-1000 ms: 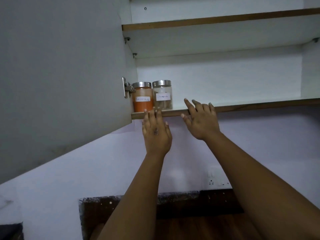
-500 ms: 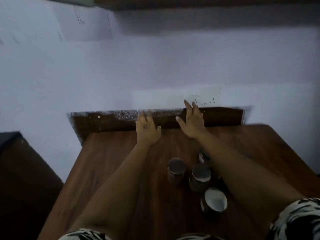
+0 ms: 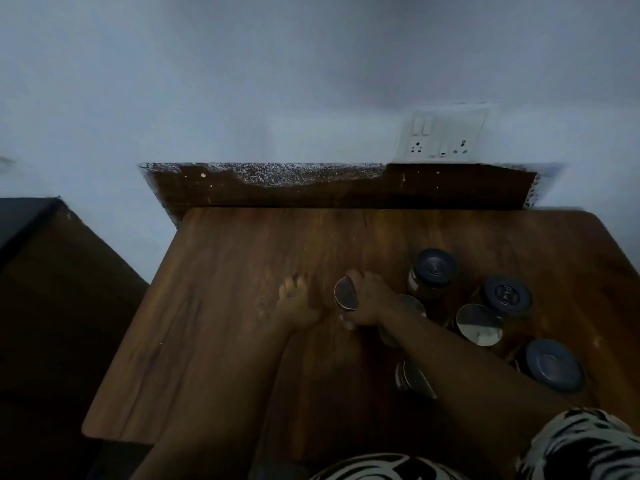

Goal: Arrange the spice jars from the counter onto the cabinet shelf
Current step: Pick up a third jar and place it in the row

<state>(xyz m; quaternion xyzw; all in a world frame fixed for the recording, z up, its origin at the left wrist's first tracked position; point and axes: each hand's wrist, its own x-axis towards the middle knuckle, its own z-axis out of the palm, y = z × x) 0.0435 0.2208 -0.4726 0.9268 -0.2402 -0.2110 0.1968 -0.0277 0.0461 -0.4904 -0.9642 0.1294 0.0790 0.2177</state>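
Down on the wooden counter [image 3: 214, 306], seen from the head camera, a cluster of spice jars stands toward the right side. The nearest one to the hands is a silver-lidded jar [image 3: 344, 295], its round metal lid dark and reflective, its glass body mostly hidden under the fingers. Behind the right wrist sits a second silver-lidded jar [image 3: 414, 303], largely covered by the arm, and another metal lid [image 3: 414, 377] shows just below the forearm. Farther right a bright mirror-lidded jar [image 3: 479, 324] catches the light. Three dark blue-lidded jars complete the group: one at the back [image 3: 434, 270] with amber contents visible through its glass, one to its right [image 3: 507, 295], and one nearest the counter's front right [image 3: 553, 364].

The right hand [image 3: 369, 299] reaches in from the lower right, its forearm crossing over the cluster; its fingers curl over the far rim of the silver-lidded jar and the thumb comes round the near side, so it grips that jar, which stands on the counter. The left hand [image 3: 297, 303] lies just beside it to the left, palm down, fingers loosely together and relaxed, holding nothing; motion blur hides whether it touches the wood or the jar.

A patterned black-and-white sleeve [image 3: 585, 445] shows at the bottom edge. On the pale wall [image 3: 242, 81] above the counter's dark backsplash [image 3: 346, 188] sits a white switch-and-socket plate [image 3: 445, 133].
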